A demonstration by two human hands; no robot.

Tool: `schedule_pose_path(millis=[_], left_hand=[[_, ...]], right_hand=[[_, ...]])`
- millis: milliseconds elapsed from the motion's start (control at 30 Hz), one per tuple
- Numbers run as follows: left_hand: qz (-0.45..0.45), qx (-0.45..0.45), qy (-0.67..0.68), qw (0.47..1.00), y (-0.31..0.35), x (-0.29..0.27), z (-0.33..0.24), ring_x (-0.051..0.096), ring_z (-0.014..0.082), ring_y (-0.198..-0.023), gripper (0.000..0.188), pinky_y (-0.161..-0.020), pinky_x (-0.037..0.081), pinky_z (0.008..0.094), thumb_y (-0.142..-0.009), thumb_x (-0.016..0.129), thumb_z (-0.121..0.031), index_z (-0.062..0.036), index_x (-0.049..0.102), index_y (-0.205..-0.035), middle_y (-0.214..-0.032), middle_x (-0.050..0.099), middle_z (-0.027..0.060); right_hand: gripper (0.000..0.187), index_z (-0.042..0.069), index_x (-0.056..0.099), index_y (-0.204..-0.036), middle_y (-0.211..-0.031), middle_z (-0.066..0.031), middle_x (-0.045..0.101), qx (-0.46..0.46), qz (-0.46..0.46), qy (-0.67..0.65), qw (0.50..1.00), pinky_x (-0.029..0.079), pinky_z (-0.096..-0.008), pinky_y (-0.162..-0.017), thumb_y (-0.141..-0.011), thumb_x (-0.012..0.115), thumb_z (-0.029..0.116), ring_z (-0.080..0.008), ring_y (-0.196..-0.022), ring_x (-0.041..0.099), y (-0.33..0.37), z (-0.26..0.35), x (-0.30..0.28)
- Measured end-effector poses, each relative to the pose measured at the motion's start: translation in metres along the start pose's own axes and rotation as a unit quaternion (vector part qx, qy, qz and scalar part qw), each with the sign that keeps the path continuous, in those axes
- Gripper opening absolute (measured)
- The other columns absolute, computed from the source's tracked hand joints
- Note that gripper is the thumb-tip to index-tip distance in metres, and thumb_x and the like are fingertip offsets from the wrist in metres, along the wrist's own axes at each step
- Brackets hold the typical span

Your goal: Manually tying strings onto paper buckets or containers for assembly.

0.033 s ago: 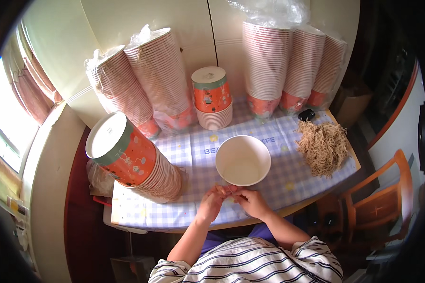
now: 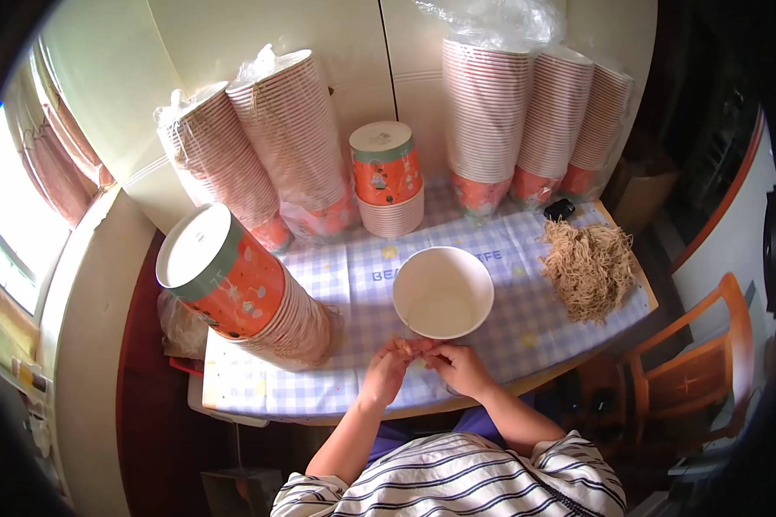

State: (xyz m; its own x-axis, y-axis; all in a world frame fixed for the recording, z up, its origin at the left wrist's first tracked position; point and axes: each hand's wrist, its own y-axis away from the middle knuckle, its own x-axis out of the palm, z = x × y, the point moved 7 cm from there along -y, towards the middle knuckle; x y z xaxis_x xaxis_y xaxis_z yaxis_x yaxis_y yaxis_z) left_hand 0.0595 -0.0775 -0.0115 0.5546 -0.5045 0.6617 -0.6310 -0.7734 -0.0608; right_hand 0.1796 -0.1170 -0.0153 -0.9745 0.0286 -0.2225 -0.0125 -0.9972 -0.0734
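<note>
A white-lined paper bucket (image 2: 444, 297) stands mouth up in front of me on the table. At its near side my left hand (image 2: 389, 369) and my right hand (image 2: 459, 366) meet, closed, with fingertips pinched together just below the rim. Whatever lies between those fingertips is too small to make out. On the right rests a loose heap of tan twine (image 2: 591, 269), away from both hands. To the left leans a tall nested stack of orange and green paper buckets (image 2: 254, 293), bottoms up.
Behind are a shorter upside-down bucket stack (image 2: 386, 177) and several plastic-wrapped stacks, such as a tall wrapped stack (image 2: 487, 121). A small black object (image 2: 560, 209) lies beside the twine. Checked cloth (image 2: 353, 258) covers the table; a wooden chair (image 2: 698, 362) stands right.
</note>
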Motion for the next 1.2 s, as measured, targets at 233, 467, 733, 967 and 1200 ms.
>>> schedule_pose_path(millis=[233,467,733,967,1200], left_hand=[[-0.125,0.040,-0.038,0.991,0.014,-0.025,0.017,0.056,0.0148,-0.087,0.008,-0.084,0.041,0.0279,-0.089,0.046,-0.008,-0.0033,0.052,-0.090,-0.090,0.060,0.0075],[-0.148,0.034,-0.167,0.974,0.022,-0.017,0.015,0.052,0.0098,-0.066,0.009,-0.061,0.042,0.0237,-0.091,0.048,-0.009,-0.0016,0.053,-0.092,-0.080,0.057,0.0035],[-0.159,0.100,-0.400,0.897,0.030,0.006,0.000,0.053,0.0111,-0.065,0.008,-0.057,0.042,0.0234,-0.087,0.055,-0.002,0.0016,0.057,-0.094,-0.078,0.058,0.0080],[-0.159,0.144,-0.508,0.834,0.035,0.021,-0.018,0.059,0.0218,-0.068,0.009,-0.058,0.045,0.0282,-0.084,0.056,0.000,0.0015,0.059,-0.092,-0.084,0.060,0.0133],[-0.172,0.085,-0.476,0.858,0.042,0.010,-0.006,0.055,0.0182,-0.061,0.014,-0.054,0.044,0.0277,-0.081,0.060,0.000,-0.0004,0.060,-0.095,-0.083,0.060,0.0107]], right_hand=[[0.010,0.000,0.065,-0.087,-0.083,-0.0131,0.065,-0.100,-0.034,0.052,0.993,0.048,-0.0299,-0.071,-0.081,0.064,0.008,-0.0207,-0.077,0.063,0.005,0.021,-0.003],[0.012,-0.001,0.065,-0.085,-0.082,-0.0124,0.065,-0.044,-0.080,0.019,0.996,0.049,-0.0295,-0.069,-0.080,0.065,0.010,-0.0199,-0.078,0.064,0.002,0.035,-0.011],[0.012,-0.001,0.065,-0.085,-0.082,-0.0111,0.065,-0.100,-0.094,0.000,0.991,0.049,-0.0275,-0.064,-0.076,0.070,0.005,-0.0163,-0.068,0.063,0.004,0.050,-0.003],[0.012,-0.001,0.065,-0.084,-0.081,-0.0113,0.065,-0.149,-0.094,0.051,0.983,0.049,-0.0295,-0.064,-0.075,0.070,0.004,-0.0211,-0.072,0.064,0.006,0.051,-0.001],[0.009,0.000,0.063,-0.083,-0.078,-0.0119,0.064,-0.163,-0.116,0.081,0.976,0.048,-0.0313,-0.063,-0.076,0.068,0.003,-0.0248,-0.071,0.062,0.009,0.054,-0.003]])
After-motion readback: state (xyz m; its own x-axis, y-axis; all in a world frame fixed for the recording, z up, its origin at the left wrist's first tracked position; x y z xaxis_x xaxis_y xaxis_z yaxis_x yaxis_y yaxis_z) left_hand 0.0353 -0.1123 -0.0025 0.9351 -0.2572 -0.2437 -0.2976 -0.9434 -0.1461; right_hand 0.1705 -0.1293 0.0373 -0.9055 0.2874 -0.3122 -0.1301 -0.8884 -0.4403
